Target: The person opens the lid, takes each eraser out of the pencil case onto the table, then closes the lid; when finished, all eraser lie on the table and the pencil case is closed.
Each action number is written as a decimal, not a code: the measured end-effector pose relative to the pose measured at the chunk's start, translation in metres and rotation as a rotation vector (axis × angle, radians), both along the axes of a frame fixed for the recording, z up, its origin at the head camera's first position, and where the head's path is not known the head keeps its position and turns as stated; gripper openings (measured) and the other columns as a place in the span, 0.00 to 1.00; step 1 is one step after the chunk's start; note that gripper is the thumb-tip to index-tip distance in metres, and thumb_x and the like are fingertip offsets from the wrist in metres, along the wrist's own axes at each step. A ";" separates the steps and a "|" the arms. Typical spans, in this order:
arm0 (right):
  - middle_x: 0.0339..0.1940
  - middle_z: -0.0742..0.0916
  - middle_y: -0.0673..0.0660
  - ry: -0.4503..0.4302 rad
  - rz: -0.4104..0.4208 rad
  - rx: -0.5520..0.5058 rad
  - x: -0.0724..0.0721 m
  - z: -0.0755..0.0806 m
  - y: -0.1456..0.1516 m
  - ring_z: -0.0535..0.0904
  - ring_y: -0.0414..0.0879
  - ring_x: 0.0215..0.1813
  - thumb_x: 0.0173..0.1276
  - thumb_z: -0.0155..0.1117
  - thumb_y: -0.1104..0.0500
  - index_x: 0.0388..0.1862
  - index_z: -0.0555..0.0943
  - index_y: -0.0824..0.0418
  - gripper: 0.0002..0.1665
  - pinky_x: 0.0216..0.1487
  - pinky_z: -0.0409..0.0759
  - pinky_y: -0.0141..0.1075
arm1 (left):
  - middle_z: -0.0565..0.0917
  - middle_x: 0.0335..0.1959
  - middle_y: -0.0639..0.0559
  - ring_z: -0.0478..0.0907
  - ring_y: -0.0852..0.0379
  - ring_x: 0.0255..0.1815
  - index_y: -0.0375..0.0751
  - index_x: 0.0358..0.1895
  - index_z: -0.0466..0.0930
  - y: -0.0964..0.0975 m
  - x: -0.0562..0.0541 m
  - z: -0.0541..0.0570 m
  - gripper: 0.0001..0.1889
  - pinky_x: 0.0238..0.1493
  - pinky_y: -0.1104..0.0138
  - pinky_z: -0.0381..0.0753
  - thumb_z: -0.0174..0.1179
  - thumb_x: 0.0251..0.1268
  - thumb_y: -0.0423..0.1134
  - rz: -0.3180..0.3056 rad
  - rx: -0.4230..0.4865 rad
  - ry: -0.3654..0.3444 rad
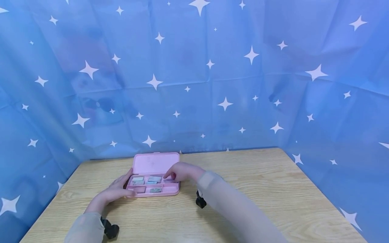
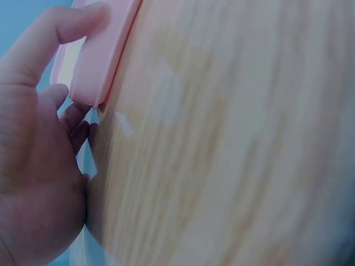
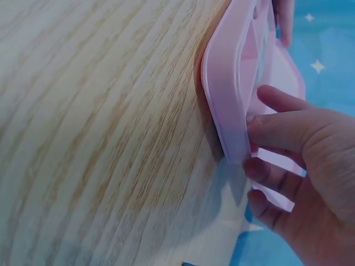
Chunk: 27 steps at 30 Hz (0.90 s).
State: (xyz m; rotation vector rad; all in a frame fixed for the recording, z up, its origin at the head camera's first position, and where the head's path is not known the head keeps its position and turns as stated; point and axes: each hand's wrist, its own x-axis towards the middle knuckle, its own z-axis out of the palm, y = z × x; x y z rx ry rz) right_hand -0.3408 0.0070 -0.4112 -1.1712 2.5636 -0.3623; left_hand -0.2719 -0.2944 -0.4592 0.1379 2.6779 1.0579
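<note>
A pink hinged case [image 1: 171, 193] lies on the table with its lid [image 1: 156, 163] raised at the back. Inside its compartments are several small flat blocks: pale blue-green ones [image 1: 154, 179], a pink one [image 1: 139, 190] and a grey-green one [image 1: 156, 190]. My left hand [image 1: 113, 193] grips the case's left end, thumb over the front wall and fingers at the side. Over the right end, my right hand [image 1: 183, 171] dips a fingertip into the back right compartment. In the right wrist view its thumb and fingers stand apart at the rim, nothing visible between them.
The wooden table [image 1: 258, 192] extends to both sides and in front of the case. A blue cloth [image 1: 194, 74] with white stars hangs behind and beside it. Dark wrist mounts [image 1: 110, 229] sit under both sleeves.
</note>
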 end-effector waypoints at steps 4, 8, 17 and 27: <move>0.19 0.69 0.47 0.032 0.025 0.058 0.001 0.000 -0.003 0.61 0.38 0.24 0.67 0.56 0.72 0.58 0.83 0.45 0.28 0.29 0.63 0.26 | 0.40 0.77 0.34 0.35 0.28 0.73 0.53 0.79 0.33 0.000 0.000 -0.001 0.63 0.62 0.28 0.39 0.69 0.45 0.59 0.000 -0.002 0.003; 0.20 0.66 0.47 0.055 0.037 0.104 0.000 -0.001 -0.005 0.58 0.40 0.24 0.69 0.53 0.71 0.55 0.84 0.43 0.27 0.32 0.62 0.27 | 0.40 0.77 0.34 0.35 0.28 0.73 0.53 0.79 0.33 0.000 0.001 -0.001 0.63 0.62 0.28 0.39 0.69 0.45 0.59 -0.002 -0.004 0.010; 0.28 0.77 0.45 0.045 0.042 0.047 0.001 -0.001 -0.002 0.70 0.38 0.34 0.67 0.57 0.71 0.53 0.84 0.47 0.24 0.40 0.69 0.27 | 0.40 0.77 0.34 0.34 0.28 0.73 0.53 0.79 0.33 0.000 0.001 0.000 0.63 0.62 0.27 0.38 0.69 0.45 0.59 -0.003 -0.002 0.009; 0.35 0.81 0.46 -0.021 0.030 -0.068 -0.007 -0.007 0.002 0.74 0.37 0.39 0.65 0.63 0.69 0.47 0.82 0.51 0.16 0.43 0.72 0.26 | 0.40 0.77 0.34 0.34 0.28 0.73 0.54 0.79 0.32 -0.001 0.000 -0.001 0.63 0.62 0.27 0.39 0.69 0.45 0.59 -0.007 -0.002 0.005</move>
